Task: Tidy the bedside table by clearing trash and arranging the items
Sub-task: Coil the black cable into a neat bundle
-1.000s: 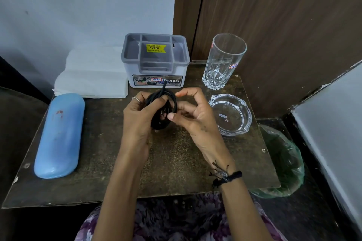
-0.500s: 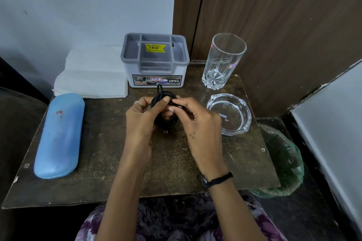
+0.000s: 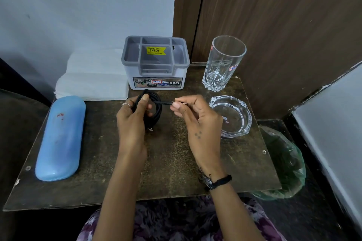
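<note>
A coiled black cable hangs above the middle of the dark bedside table. My left hand grips the coil, thumb pressed on its top. My right hand pinches the cable's free plug end and holds it out to the right of the coil. A small connector dangles below the coil. Behind the hands stands a grey compartment organiser with a yellow price sticker.
A blue glasses case lies at the left. Folded white tissues are stacked at the back left. A tall clear glass and a glass ashtray sit at the right. A green bin bag hangs beside the table's right edge.
My right hand has drawn the cable's end out to the right, away from the coil. The left hand keeps its hold on the coil, slightly lower.
</note>
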Available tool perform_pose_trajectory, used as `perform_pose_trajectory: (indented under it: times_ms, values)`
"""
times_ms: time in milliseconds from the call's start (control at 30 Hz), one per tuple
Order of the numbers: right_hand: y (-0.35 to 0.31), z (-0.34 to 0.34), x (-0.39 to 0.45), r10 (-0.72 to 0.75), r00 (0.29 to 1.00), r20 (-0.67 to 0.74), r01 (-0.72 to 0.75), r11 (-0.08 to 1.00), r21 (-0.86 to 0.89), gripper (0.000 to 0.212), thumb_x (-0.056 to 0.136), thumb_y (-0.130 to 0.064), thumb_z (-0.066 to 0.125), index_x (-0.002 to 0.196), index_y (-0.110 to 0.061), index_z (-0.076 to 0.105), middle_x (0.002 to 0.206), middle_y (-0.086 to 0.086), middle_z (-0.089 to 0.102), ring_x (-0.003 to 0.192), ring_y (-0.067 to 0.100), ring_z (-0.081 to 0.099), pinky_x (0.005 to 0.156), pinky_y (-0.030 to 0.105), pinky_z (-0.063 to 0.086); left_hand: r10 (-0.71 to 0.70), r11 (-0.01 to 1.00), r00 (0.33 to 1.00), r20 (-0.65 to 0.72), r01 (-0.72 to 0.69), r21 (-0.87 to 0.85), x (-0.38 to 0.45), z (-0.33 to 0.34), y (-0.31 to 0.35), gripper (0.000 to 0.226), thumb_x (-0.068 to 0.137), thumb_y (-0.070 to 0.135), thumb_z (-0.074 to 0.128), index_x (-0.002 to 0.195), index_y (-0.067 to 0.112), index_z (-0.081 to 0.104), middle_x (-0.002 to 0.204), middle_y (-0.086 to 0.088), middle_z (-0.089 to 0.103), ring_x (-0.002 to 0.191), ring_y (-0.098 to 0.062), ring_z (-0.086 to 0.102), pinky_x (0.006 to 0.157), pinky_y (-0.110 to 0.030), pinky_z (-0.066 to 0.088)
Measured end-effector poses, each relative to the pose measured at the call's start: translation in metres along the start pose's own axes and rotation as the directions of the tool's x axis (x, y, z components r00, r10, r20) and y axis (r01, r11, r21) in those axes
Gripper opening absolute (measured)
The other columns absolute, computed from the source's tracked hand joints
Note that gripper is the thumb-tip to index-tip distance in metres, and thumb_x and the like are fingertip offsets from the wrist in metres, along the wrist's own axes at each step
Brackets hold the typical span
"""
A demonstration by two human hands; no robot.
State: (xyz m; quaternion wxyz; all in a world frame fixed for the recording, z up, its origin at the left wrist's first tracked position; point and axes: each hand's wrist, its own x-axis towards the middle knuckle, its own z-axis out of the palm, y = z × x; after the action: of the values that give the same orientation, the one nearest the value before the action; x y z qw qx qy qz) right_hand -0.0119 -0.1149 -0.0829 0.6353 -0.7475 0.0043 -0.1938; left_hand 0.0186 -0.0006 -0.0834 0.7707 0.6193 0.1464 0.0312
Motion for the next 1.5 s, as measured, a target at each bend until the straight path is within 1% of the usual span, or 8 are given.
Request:
perform_pose_trajectory:
  times_ms: [233, 533, 733, 867, 967, 1167, 1400, 1500]
  values:
    - [0.002, 0.001, 0.003, 0.298, 0.934, 0.196, -0.32, 0.943, 0.091, 0.004, 0.083, -0.013, 0.066, 0.082, -0.017, 0.067, 0.093, -0.004, 0.071, 0.092, 0.01, 0.067, 0.09, 0.038, 0.054, -0.047, 0.999, 0.999, 0.002, 0.047, -0.023, 0.001, -0.002, -0.002, 0.012, 0.094, 0.015, 0.049, 0.101, 0.014, 0.058, 0.071, 0.004, 0.054, 0.066, -0.005, 0.052, 0.074, -0.023, 0.046]
    - [-0.001, -0.001, 0.01, 0.49, 0.821, 0.293, -0.571, 0.731, 0.375, 0.02, 0.082, 0.005, 0.06, 0.09, -0.012, 0.054, 0.089, 0.005, 0.066, 0.08, 0.008, 0.065, 0.079, 0.025, 0.055, -0.153, 0.969, 0.972, 0.176, 0.182, -0.164, 0.001, 0.001, -0.002, 0.016, 0.094, 0.01, 0.046, 0.094, 0.015, 0.061, 0.062, 0.009, 0.062, 0.059, 0.002, 0.059, 0.063, -0.015, 0.053]
    - [0.004, 0.014, 0.007, 0.524, 0.834, 0.174, -0.552, 0.802, 0.228, 0.019, 0.081, -0.002, 0.063, 0.085, -0.018, 0.055, 0.089, 0.007, 0.065, 0.087, 0.017, 0.063, 0.084, 0.04, 0.055, -0.072, 0.988, 0.992, 0.101, 0.057, 0.146, -0.001, -0.008, 0.002, 0.018, 0.092, 0.007, 0.05, 0.104, 0.018, 0.058, 0.089, 0.003, 0.064, 0.086, -0.008, 0.062, 0.077, -0.025, 0.051]
    - [0.009, 0.025, 0.001, 0.446, 0.888, 0.112, -0.45, 0.893, 0.012, 0.007, 0.079, -0.021, 0.069, 0.085, -0.024, 0.068, 0.077, -0.012, 0.068, 0.073, -0.004, 0.065, 0.069, 0.019, 0.055, 0.185, 0.792, 0.982, 0.037, -0.171, 0.586, -0.001, -0.018, 0.006, 0.02, 0.085, 0.008, 0.061, 0.098, 0.021, 0.053, 0.102, -0.001, 0.062, 0.094, -0.015, 0.059, 0.081, -0.028, 0.046]
    - [0.009, 0.035, -0.001, 0.442, 0.887, 0.135, -0.444, 0.896, -0.019, 0.011, 0.079, -0.03, 0.068, 0.087, -0.024, 0.072, 0.083, -0.011, 0.072, 0.08, -0.001, 0.067, 0.078, 0.025, 0.057, 0.254, 0.665, 0.967, -0.001, -0.174, 0.727, -0.003, -0.028, 0.008, 0.017, 0.085, 0.009, 0.059, 0.098, 0.02, 0.055, 0.104, -0.002, 0.063, 0.096, -0.018, 0.059, 0.077, -0.029, 0.042]
    - [0.001, 0.055, -0.005, 0.371, 0.91, 0.184, -0.376, 0.926, -0.007, 0.021, 0.086, -0.017, 0.058, 0.1, -0.015, 0.073, 0.098, -0.002, 0.069, 0.092, 0.009, 0.067, 0.09, 0.037, 0.054, 0.3, 0.51, 0.954, 0.027, -0.184, 0.84, -0.002, -0.049, 0.018, 0.026, 0.086, 0.007, 0.055, 0.112, 0.007, 0.06, 0.111, -0.012, 0.062, 0.102, -0.026, 0.057, 0.081, -0.033, 0.041]
    - [0.001, 0.072, -0.007, 0.309, 0.916, 0.256, -0.301, 0.951, -0.072, 0.021, 0.086, -0.018, 0.064, 0.105, -0.02, 0.072, 0.098, -0.004, 0.068, 0.09, -0.002, 0.062, 0.081, 0.011, 0.046, 0.234, 0.445, 0.972, 0.032, -0.136, 0.885, -0.005, -0.058, 0.022, 0.033, 0.092, 0.007, 0.046, 0.124, 0.008, 0.054, 0.126, -0.012, 0.054, 0.108, -0.029, 0.053, 0.082, -0.033, 0.038]
    - [-0.001, 0.081, -0.008, 0.339, 0.907, 0.249, -0.34, 0.939, -0.041, 0.017, 0.084, -0.022, 0.067, 0.099, -0.02, 0.074, 0.095, -0.004, 0.072, 0.089, 0.001, 0.065, 0.083, 0.02, 0.051, 0.239, 0.436, 0.971, 0.007, -0.114, 0.893, -0.005, -0.067, 0.024, 0.037, 0.092, 0.007, 0.046, 0.128, 0.008, 0.052, 0.13, -0.012, 0.053, 0.111, -0.03, 0.052, 0.085, -0.035, 0.038]
